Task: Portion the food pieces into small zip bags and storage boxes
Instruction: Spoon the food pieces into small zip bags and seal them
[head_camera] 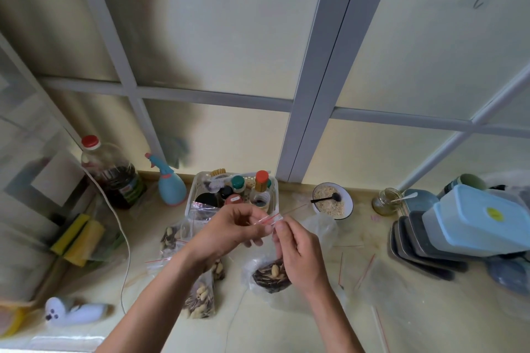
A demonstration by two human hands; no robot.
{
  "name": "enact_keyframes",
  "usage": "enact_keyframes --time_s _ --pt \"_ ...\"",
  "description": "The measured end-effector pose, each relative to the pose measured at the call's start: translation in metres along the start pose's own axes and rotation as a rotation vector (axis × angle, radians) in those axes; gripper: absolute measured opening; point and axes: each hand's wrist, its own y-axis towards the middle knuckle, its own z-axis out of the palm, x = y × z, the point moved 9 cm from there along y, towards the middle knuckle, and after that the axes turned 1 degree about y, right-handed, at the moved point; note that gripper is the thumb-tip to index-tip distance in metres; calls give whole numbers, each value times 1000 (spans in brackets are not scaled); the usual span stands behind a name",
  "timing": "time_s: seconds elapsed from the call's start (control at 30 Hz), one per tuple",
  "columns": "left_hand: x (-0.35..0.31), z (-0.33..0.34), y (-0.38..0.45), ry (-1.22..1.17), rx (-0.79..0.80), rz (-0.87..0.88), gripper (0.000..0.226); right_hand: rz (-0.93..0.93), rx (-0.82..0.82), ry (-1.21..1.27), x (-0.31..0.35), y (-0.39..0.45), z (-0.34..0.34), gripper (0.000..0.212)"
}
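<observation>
Far left: oil bottle (110, 172) and spray bottle (171, 182) against the wall, not involved. Near left: filled zip bags (200, 295) of mixed seeds and pale nuts lying flat on the counter (286, 329), another one (171, 235) further back.

Centre: left hand (229, 231) and right hand (299, 255) both raised over the counter, each pinching the red-striped mouth of a small zip bag (271, 219). Fingers curled on the strip from either side. Can't tell if they're pulling it open or pressing it shut; the bag body is clear film and mostly hidden behind the fingers.

Below the right hand: open loose bag of food pieces (272, 275), dark seeds plus pale kernels, sitting on the counter just near of the hands. That's the source pile.

Right: empty zip bags (381, 278) scattered flat, bowl of grain (332, 200) with a spoon, jar (385, 201), then the blue storage box (479, 218) stacked on dark trays (421, 249) at far right.

Risks:
- Film is thin and slippery; a partial seal would likely spill pieces when the bag is laid down.
- Source bag mouth is slack and right under the right wrist; a dropped elbow could tip it.
- Empty bags are near-invisible on the counter, easy to sweep off.
</observation>
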Motion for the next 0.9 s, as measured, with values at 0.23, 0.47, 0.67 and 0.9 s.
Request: enact_keyframes --time_s 0.23,0.47,0.67,0.9 --pt "12 -1 0 -53 -49 -67 5 44 -38 159 -3 2 -4 19" --pt "12 -3 -4 -31 -116 -84 8 110 -75 219 -12 2 -1 19" --pt "4 -3 -5 21 -185 -42 19 112 -106 206 -11 1 -2 17" --pt "-1 -2 -5 27 -224 -14 15 113 -106 223 -6 1 -1 16"
